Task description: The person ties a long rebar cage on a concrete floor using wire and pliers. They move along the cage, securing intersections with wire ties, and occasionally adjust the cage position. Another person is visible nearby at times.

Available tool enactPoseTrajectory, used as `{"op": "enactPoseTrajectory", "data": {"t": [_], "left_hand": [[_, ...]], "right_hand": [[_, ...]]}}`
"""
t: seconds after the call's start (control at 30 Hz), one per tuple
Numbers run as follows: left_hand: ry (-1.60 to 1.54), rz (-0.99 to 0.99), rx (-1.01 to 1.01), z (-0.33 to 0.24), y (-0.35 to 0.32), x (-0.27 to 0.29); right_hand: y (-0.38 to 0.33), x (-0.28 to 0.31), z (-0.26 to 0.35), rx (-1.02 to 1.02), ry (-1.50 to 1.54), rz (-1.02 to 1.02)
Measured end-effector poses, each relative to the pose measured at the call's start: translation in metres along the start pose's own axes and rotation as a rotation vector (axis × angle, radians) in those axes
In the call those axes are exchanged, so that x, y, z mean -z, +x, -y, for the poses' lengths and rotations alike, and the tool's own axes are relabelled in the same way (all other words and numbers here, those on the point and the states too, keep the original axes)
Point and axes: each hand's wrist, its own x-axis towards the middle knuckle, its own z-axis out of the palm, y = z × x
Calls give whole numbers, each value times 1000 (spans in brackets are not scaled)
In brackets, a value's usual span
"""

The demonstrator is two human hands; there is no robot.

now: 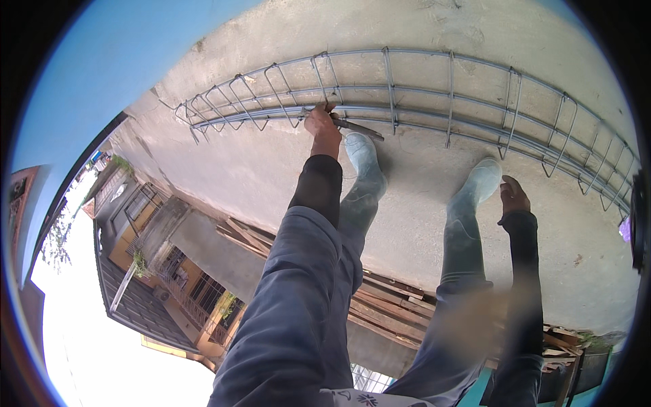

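Observation:
A long cage of grey steel bars [420,112] with bent wire stirrups lies on the concrete ground [258,163]. My left hand [322,123] reaches to its nearest bars and grips a thin dark metal tool [359,129] that points right along the cage. My right hand [514,197] hangs beside the toe of my right rubber boot [480,182], fingers loosely curled, with nothing seen in it. My left rubber boot [363,159] stands just below the cage, close to the left hand. Both arms wear dark sleeves.
A stack of worn wooden planks [386,298] lies at the concrete's edge behind my legs. Houses with barred windows [169,271] and sky appear upside down at the lower left. A blue wall [102,61] borders the concrete at the upper left.

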Motion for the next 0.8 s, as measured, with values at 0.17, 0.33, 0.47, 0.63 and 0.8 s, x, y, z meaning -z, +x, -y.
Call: {"op": "enactPoseTrajectory", "data": {"t": [0.17, 0.33, 0.47, 0.63, 0.8], "left_hand": [[138, 160, -61, -60, 24, -16], [432, 451, -81, -113, 40, -31], [641, 262, -268, -88, 36, -60], [694, 130, -518, -63, 63, -67], [597, 172, -370, -79, -19, -84]], "right_hand": [[-26, -65, 43, -46, 321, 289], [-54, -80, 99, -152, 544, 491], [-61, -87, 107, -152, 522, 388], [-69, -107, 95, -136, 415, 382], [-76, -109, 51, -222, 318, 272]]}}
